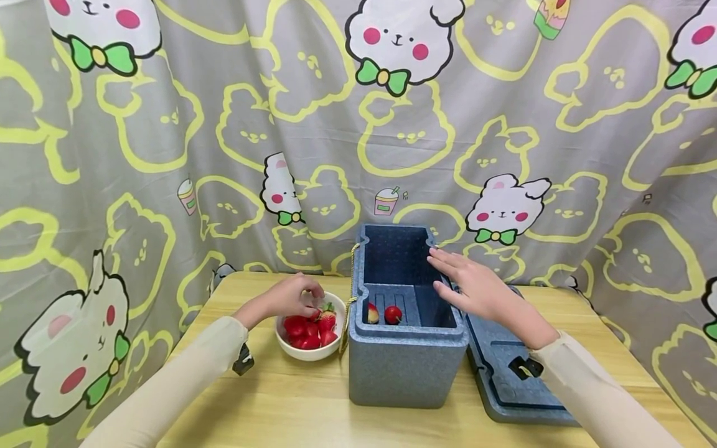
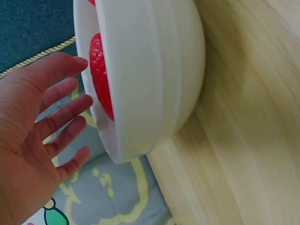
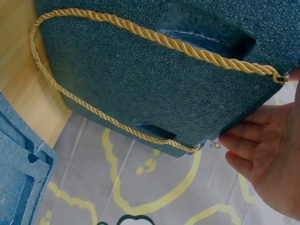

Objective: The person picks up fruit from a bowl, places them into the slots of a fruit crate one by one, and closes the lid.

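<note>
My left hand (image 1: 295, 295) hovers at the rim of a white bowl (image 1: 308, 354) that holds several red strawberries (image 1: 327, 321). In the left wrist view its fingers are spread and loosely bent, with nothing seen between them; one red strawberry (image 2: 100, 75) shows past the bowl's edge. A grey-blue foam box (image 1: 406, 373) stands open-topped right of the bowl. Inside lie a round red fruit (image 1: 393, 315) and a red-and-yellow fruit (image 1: 372, 313), partly hidden by the wall. With fingers extended, my right hand (image 1: 476, 285) rests at the box's right rim.
The box's lid (image 1: 521, 386) lies on the wooden table (image 1: 280, 404) to the right, partly under my right forearm. Gold twisted rope (image 3: 140, 31) loops along the box's side. Behind the table hangs a patterned grey curtain (image 1: 330, 143).
</note>
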Motion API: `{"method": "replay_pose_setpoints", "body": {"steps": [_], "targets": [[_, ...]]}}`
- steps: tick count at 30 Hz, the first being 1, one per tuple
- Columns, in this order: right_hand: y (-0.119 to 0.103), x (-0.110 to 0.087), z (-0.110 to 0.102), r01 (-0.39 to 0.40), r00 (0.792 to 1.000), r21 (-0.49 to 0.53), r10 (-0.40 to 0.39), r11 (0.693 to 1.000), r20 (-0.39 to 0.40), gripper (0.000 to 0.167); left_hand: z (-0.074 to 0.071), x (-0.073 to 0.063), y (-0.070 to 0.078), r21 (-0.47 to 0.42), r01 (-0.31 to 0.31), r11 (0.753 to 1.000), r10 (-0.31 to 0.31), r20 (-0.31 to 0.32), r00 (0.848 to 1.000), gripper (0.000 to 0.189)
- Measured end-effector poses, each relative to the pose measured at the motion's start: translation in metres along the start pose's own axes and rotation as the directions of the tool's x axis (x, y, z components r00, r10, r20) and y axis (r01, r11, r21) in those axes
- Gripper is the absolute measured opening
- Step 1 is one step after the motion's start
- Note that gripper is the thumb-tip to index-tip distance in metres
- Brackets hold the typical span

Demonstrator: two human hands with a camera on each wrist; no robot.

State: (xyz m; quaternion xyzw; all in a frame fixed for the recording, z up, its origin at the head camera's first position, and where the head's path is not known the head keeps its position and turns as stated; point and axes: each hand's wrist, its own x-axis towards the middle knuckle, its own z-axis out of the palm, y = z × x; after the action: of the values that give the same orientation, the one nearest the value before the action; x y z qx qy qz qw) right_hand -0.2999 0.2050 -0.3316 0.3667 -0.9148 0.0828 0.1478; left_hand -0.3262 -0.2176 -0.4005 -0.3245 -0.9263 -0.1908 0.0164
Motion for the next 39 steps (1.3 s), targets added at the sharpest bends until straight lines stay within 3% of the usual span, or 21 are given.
{"method": "replay_pose_setpoints", "body": {"steps": [7,20,39], "targets": [[-0.001,0.000,-0.001,0.003,1.000,-0.003,-0.003,1.000,-0.004,0.059,0.002,-0.003,-0.005,0.044,0.019,0.999,-0.022,0.054,0.998,0.026],[0.000,0.000,-0.001,0.000,1.000,-0.001,0.000,1.000,0.002,0.059,0.011,-0.005,-0.005,0.142,0.018,0.990,-0.027,0.060,0.998,0.020],[0.001,-0.001,0.000,-0.002,1.000,0.007,0.002,1.000,-0.005,0.058,0.007,-0.001,0.002,0.115,0.066,0.991,-0.074,0.065,0.995,0.020]]}}
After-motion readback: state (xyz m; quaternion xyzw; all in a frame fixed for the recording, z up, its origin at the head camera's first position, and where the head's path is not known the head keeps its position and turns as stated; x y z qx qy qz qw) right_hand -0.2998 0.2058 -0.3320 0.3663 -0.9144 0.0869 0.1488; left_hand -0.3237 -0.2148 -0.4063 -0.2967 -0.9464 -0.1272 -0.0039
